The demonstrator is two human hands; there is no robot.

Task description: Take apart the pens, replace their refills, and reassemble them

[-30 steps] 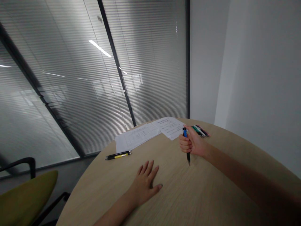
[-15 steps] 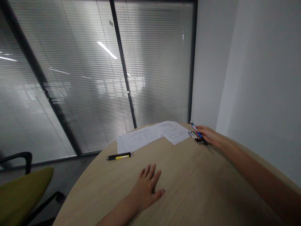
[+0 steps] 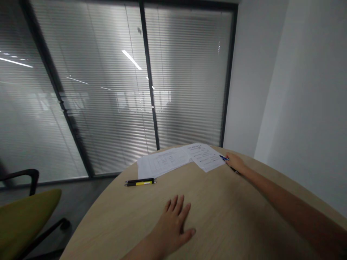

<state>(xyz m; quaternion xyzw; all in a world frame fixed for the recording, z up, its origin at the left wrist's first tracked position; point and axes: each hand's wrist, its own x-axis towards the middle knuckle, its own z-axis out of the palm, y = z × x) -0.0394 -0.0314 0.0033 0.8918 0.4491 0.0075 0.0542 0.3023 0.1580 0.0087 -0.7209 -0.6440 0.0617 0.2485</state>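
Bare left hand (image 3: pixel 175 222) and right hand (image 3: pixel 235 163), slim bare forearms (image 3: pixel 282 193)

"The pen (image 3: pixel 224 157)?" one asks.

"Blue and black," the other says.

"And the other pen (image 3: pixel 140 183)?"

"Black, with a yellow band."

"The table (image 3: pixel 206 220)?"

"Pale beige — fine wood grain."

"The blinds (image 3: pixel 187 79)?"

"Grey, in thin horizontal stripes."

"The papers (image 3: pixel 162 163)?"

"White, with black print."

"The chair seat (image 3: pixel 24 213)?"

"Olive green — nothing patterned."
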